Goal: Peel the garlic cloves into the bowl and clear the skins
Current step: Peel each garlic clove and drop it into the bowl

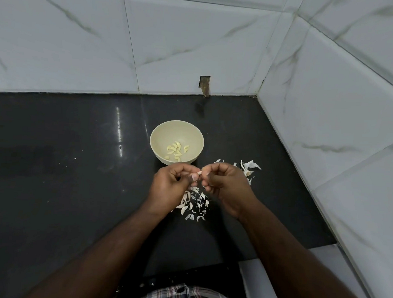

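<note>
A cream bowl (160,133) stands on the black counter and holds several peeled garlic cloves (176,150). Just in front of it, my left hand (170,186) and my right hand (225,186) meet above the counter, both pinching one small garlic clove (199,172) between their fingertips. Most of the clove is hidden by the fingers. A heap of papery garlic skins (194,205) lies on the counter under my hands. More skins and a garlic stem (248,168) lie to the right of the bowl.
The black counter (77,166) ends at marble-look tiled walls behind and to the right. A small cut-out hole (204,82) sits in the back wall. A few skin crumbs (75,158) lie left of the bowl.
</note>
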Motion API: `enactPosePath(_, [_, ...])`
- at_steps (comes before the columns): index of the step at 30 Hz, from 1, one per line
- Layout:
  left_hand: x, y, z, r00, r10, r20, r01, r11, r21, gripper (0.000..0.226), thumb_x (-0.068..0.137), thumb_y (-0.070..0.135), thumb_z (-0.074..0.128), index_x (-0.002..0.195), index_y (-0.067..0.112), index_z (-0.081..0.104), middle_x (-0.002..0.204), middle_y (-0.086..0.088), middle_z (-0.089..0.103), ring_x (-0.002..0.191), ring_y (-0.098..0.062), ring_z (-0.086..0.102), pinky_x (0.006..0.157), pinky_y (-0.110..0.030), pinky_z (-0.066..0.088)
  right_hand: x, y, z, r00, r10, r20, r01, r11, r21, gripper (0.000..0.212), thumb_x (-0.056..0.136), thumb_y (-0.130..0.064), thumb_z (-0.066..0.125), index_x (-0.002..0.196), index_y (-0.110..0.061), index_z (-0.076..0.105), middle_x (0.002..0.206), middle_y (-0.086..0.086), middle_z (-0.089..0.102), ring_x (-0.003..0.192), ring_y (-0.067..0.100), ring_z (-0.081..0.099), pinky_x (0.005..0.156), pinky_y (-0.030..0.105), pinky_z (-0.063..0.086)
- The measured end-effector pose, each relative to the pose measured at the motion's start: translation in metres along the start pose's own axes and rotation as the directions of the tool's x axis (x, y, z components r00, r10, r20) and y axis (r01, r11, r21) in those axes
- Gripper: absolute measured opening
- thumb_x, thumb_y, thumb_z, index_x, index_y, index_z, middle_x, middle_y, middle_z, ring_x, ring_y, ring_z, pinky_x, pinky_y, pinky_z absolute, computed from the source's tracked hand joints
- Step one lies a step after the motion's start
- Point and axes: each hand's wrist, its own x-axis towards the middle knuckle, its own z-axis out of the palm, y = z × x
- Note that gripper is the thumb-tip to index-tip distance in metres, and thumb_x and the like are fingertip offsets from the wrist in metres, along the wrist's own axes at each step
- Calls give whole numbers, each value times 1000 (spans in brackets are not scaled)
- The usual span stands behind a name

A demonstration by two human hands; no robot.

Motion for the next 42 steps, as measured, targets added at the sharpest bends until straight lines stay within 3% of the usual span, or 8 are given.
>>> enactPosePath(3, [0, 4, 3, 993, -114, 34, 119, 971, -210, 10, 92, -3, 66, 95, 6, 70, 74, -6, 73, 62, -11, 64, 58, -19, 51, -1, 3, 0, 990, -142, -19, 140, 986, -91, 10, 91, 2, 65, 96, -4, 72, 72, 8, 71, 56, 10, 54, 54, 18, 44])
enactPosePath(9, [-4, 5, 3, 954, -275, 124, 300, 824, -481, 11, 92, 0, 64, 94, 7, 56, 67, -8, 70, 57, -12, 64, 52, -17, 48, -5, 5, 0, 990, -115, 78, 120, 991, -61, 15, 90, 3, 66, 101, -5, 73, 82, 10, 73, 70, 12, 65, 66, 22, 53])
enactPosePath(15, [0, 3, -2, 975, -214, 65, 224, 940, -258, 6, 91, 12, 70, 89, 9, 66, 75, -7, 72, 61, -11, 63, 53, -19, 44, -2, -3, -6, 993, -117, -27, 115, 991, -64, 10, 89, 3, 68, 95, -5, 69, 81, 15, 74, 67, 18, 71, 62, 25, 58])
enactPosePath(18, [1, 3, -3, 977, -198, 76, 211, 942, -261, 1, 90, 9, 70, 91, 8, 71, 77, -8, 71, 63, -9, 60, 55, -19, 44, -4, -3, -6, 990, -138, -7, 137, 987, -85, 17, 87, 4, 70, 102, -3, 71, 75, 14, 72, 66, 17, 70, 61, 23, 57])
enactPosePath(22, [2, 4, -2, 977, -196, 84, 211, 939, -270, 4, 88, 8, 73, 92, 5, 74, 77, -10, 70, 63, -8, 59, 54, -18, 43, -4, -2, -4, 988, -153, 23, 154, 985, -76, 26, 84, 11, 70, 106, -3, 71, 81, 8, 73, 71, 15, 72, 64, 22, 57])
enactPosePath(28, [2, 4, -2, 976, -199, 91, 216, 938, -270, 4, 88, 8, 73, 91, 7, 75, 72, -5, 70, 64, -7, 60, 54, -18, 43, -1, -1, -4, 982, -188, -9, 182, 961, -207, 21, 81, 8, 74, 92, -10, 72, 74, 6, 72, 62, 14, 66, 60, 23, 56])
enactPosePath(33, [3, 6, -4, 977, -191, 98, 210, 940, -267, 8, 87, 7, 73, 92, 1, 76, 75, -12, 70, 62, -7, 58, 53, -16, 43, 2, 1, -1, 973, -231, -30, 217, 945, -244, 24, 78, 12, 75, 86, -11, 73, 70, 0, 72, 59, 8, 65, 60, 20, 53])
enactPosePath(42, [5, 6, -7, 974, -190, 128, 213, 954, -210, 7, 88, 7, 72, 90, 1, 76, 73, -10, 71, 63, -9, 58, 55, -19, 43, 2, 4, -1, 973, -224, -59, 204, 948, -243, 15, 78, 12, 75, 86, 0, 72, 66, 1, 71, 58, 7, 65, 59, 19, 51])
